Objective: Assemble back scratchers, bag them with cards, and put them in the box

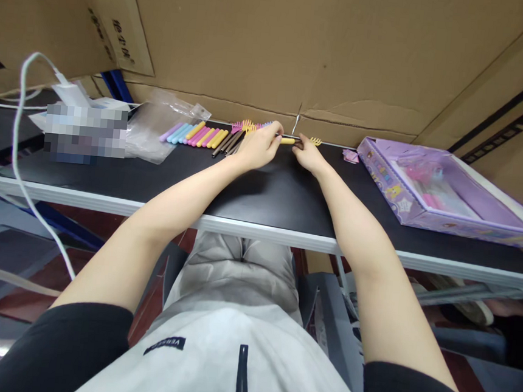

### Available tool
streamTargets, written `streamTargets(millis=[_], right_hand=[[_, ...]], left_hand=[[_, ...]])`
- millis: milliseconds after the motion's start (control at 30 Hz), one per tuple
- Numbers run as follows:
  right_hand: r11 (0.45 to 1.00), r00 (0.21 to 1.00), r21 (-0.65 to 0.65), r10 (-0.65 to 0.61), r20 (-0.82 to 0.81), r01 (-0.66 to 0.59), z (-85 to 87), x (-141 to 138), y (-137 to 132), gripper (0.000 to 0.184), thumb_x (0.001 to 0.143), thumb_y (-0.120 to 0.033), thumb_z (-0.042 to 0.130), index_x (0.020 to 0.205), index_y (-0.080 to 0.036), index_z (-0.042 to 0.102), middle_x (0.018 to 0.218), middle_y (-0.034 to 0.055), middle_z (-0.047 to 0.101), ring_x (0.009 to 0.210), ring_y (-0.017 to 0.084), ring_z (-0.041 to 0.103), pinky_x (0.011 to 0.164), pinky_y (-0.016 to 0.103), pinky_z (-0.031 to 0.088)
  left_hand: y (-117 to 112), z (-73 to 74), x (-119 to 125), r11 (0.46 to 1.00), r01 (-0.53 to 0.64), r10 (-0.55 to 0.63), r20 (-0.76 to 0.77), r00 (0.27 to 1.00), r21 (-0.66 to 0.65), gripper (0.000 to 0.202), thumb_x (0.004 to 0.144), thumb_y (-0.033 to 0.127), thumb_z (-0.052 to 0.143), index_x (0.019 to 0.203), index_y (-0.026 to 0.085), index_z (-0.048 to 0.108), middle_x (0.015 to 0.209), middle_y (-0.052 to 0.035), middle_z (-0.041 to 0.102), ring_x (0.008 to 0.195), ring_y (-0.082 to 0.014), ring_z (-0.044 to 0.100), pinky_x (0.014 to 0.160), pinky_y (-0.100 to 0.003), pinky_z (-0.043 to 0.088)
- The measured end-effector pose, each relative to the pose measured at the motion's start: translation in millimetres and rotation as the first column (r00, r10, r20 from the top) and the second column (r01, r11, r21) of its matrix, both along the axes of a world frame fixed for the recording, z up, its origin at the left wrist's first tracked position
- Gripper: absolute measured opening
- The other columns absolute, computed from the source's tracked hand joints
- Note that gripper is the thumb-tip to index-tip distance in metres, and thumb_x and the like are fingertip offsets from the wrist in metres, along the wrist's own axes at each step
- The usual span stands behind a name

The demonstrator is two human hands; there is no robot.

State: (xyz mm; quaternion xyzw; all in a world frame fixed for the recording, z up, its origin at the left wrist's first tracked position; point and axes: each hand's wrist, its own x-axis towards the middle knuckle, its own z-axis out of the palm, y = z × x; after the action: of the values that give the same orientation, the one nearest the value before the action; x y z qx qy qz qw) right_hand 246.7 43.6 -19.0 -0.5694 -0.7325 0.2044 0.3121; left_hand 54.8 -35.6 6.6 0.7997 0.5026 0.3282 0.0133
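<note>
Both my hands reach to the far edge of the black table (153, 177). My left hand (257, 147) is curled, its fingertips pinched on the handle of a yellow comb-like brush (289, 140). On the other end of the same brush my right hand (308, 155) is also closed, next to the yellow teeth (316, 141). Left of my hands lies a row of pastel handles (196, 134) in purple, blue, yellow and pink, with dark sticks (228, 144) and several coloured comb heads (245, 126) beside them.
A clear plastic bag (155, 129) and a white charger with its cable (21, 114) lie at the left. At the right stands a purple toy box (431, 192), with a small pink piece (351, 157) near it. Cardboard boxes (302, 47) wall off the back.
</note>
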Motion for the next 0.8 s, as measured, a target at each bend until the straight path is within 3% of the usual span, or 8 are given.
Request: streamTargets(millis=[167,267,433,567,700,800], right_hand=[[0.983,0.983,0.167,-0.104,0.151,0.078,7.6,5,-8,0.061,0.105,-0.018,0.044,0.165,-0.009,0.045,0.16,0.0194,0.058,0.152,0.029,0.054,0.13,0.048,0.039],[0.973,0.973,0.229,-0.076,0.216,0.025,14.3,-2,-20,0.058,0.108,-0.026,0.044,0.165,-0.016,0.047,0.159,0.0166,0.06,0.15,0.032,0.056,0.127,0.05,0.042],[0.966,0.967,0.252,-0.008,0.253,-0.058,23.2,-23,-44,0.058,0.108,-0.026,0.044,0.164,-0.015,0.05,0.16,0.0167,0.059,0.149,0.032,0.057,0.127,0.048,0.041],[0.97,0.978,0.209,0.083,0.192,-0.123,24.8,-34,-54,0.056,0.106,-0.026,0.049,0.161,-0.019,0.057,0.154,0.0131,0.065,0.146,0.031,0.06,0.127,0.05,0.042],[0.962,0.977,0.174,0.211,0.018,-0.211,21.1,-41,-52,0.052,0.103,-0.032,0.059,0.152,-0.02,0.066,0.147,0.0117,0.071,0.137,0.027,0.067,0.124,0.049,0.045],[0.97,0.973,0.165,0.2,-0.112,-0.18,20.1,-42,-49,0.049,0.101,-0.04,0.064,0.145,-0.019,0.071,0.144,0.0132,0.073,0.135,0.026,0.067,0.122,0.048,0.047]], left_hand=[[6,-1.4,-8,0.999,-0.034,0.032,-0.074,0.997,-0.035,0.031,0.104,0.032,0.054,0.13,0.02,0.065,0.114,-0.0133,0.078,0.116,-0.0296,0.071,0.099,-0.035,0.05],[8,-0.6,-11,0.996,-0.053,0.046,-0.116,0.992,-0.065,0.027,0.104,0.034,0.055,0.123,0.021,0.068,0.111,-0.0134,0.078,0.115,-0.0304,0.07,0.098,-0.034,0.05],[7,2.8,-13,0.991,-0.111,0.101,-0.13,0.986,-0.076,0.028,0.106,0.034,0.052,0.12,0.019,0.071,0.114,-0.0156,0.077,0.117,-0.0311,0.069,0.099,-0.036,0.049],[9,3.2,-16,0.991,-0.109,0.098,-0.127,0.987,-0.083,0.026,0.105,0.03,0.054,0.12,0.019,0.072,0.118,-0.0156,0.076,0.12,-0.0316,0.068,0.102,-0.037,0.049],[16,1.2,-20,0.992,-0.103,0.094,-0.129,0.987,-0.069,0.027,0.103,0.027,0.052,0.118,0.021,0.073,0.118,-0.0148,0.077,0.121,-0.0321,0.067,0.102,-0.038,0.05],[19,-0.1,-24,0.993,-0.11,0.106,-0.091,0.99,-0.049,0.026,0.103,0.027,0.053,0.119,0.022,0.073,0.121,-0.0138,0.077,0.125,-0.0317,0.065,0.103,-0.038,0.05]])
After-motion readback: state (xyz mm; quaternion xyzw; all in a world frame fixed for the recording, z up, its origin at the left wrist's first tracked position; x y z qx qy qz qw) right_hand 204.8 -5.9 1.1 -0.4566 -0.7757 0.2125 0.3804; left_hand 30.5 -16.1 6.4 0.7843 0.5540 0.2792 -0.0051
